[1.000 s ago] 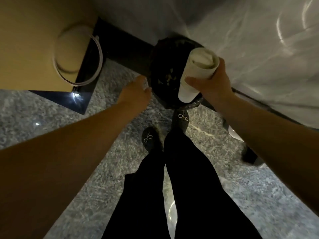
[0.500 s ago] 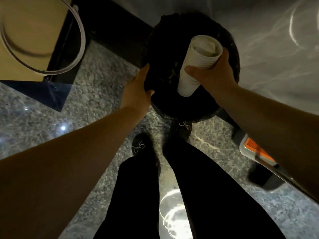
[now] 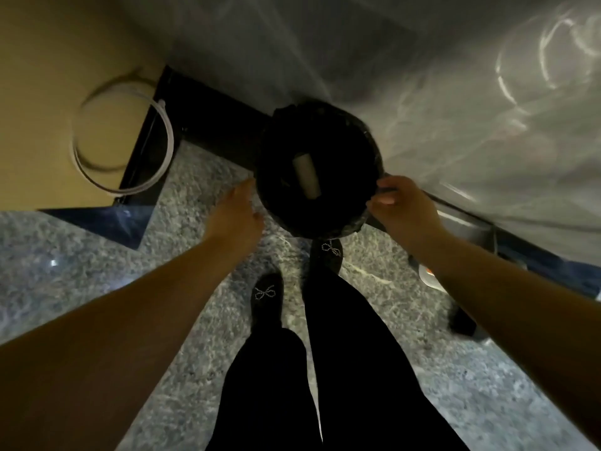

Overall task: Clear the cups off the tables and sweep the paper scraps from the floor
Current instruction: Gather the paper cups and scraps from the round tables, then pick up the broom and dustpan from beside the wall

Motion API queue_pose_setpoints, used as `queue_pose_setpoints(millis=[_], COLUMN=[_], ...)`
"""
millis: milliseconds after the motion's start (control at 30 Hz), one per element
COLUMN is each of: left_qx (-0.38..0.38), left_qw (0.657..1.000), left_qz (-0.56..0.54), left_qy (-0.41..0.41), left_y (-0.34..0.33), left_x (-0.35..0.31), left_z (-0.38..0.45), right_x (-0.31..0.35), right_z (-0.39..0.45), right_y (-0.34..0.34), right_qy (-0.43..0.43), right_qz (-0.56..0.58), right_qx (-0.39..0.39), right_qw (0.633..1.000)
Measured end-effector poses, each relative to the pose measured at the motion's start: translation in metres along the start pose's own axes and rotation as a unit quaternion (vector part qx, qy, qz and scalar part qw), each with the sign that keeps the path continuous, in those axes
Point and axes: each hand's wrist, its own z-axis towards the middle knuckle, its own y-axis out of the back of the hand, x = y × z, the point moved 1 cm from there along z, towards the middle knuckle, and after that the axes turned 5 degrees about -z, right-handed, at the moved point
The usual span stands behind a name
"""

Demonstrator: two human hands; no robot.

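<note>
Inside the black-lined bin (image 3: pixel 317 170), straight ahead of our feet, the stack of cups (image 3: pixel 306 175) lies on its side, its long axis running away from us, wide end farther off. We stand with a hand at each side of the rim: our left hand (image 3: pixel 235 216) is flat and relaxed just beside the near-left edge, holding nothing; our right hand (image 3: pixel 401 208) sits at the right edge, fingers curled, and we cannot tell whether they pinch the liner. Our right hand looks closer to the rim. The bin's depths are too dark to read; no paper scraps show on this stretch of floor (image 3: pixel 195 203).
</note>
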Motion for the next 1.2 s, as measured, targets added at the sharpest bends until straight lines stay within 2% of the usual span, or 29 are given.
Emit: queue_pose_setpoints(millis=[133, 267, 400, 567, 700, 833, 1033, 1200], left_qx=[0.039, 0.079, 0.102, 0.111, 0.108, 0.104, 0.089, 0.056], left_qw=[0.996, 0.978, 0.951, 0.908, 0.879, 0.868, 0.869, 0.878], left_qz=[0.053, 0.145, 0.219, 0.311, 0.349, 0.346, 0.329, 0.303], left_qy=[-0.057, -0.125, -0.19, -0.259, -0.307, -0.341, -0.359, -0.365], left_y=[0.029, 0.057, 0.084, 0.092, 0.073, 0.037, -0.036, -0.092], left_x=[-0.033, -0.068, -0.105, -0.152, -0.188, -0.225, -0.264, -0.291], left_z=[-0.052, -0.108, -0.159, -0.217, -0.258, -0.295, -0.347, -0.391], right_x=[0.009, 0.015, 0.005, -0.044, -0.091, -0.14, -0.217, -0.278], right_z=[-0.069, -0.141, -0.23, -0.333, -0.392, -0.43, -0.471, -0.498], right_y=[0.034, 0.069, 0.097, 0.111, 0.116, 0.13, 0.16, 0.194], right_qy=[-0.027, -0.035, -0.055, -0.113, -0.154, -0.169, -0.164, -0.145], right_qz=[0.046, 0.076, 0.115, 0.166, 0.203, 0.219, 0.262, 0.255], right_qx=[-0.008, -0.028, -0.068, -0.116, -0.172, -0.206, -0.21, -0.203], right_qw=[0.999, 0.996, 0.99, 0.973, 0.952, 0.939, 0.927, 0.934])
